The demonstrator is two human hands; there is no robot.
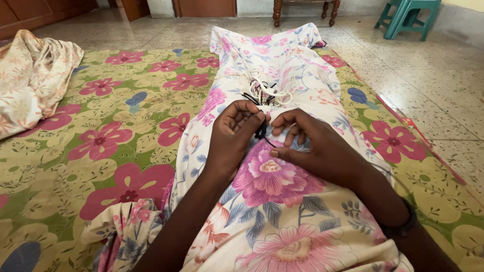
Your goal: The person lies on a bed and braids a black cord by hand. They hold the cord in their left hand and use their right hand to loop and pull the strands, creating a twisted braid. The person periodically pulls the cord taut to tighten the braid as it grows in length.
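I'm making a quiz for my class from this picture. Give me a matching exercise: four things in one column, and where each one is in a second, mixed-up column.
Things:
1. plastic stool
2. crumpled cloth
3. tangle of cords
4. black thread

Places:
A. pinched between the left hand and right hand
B. far right, on the bare floor
C. left edge of the floral mat
D. on the flowered fabric, just beyond the fingers

Pairs: 1-B, 2-C, 3-D, 4-A

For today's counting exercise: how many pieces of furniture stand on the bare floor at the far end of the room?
2, both only partly in view: a green plastic stool at the top right, and the turned legs of a dark wooden piece at the top centre. Others may lie out of frame.
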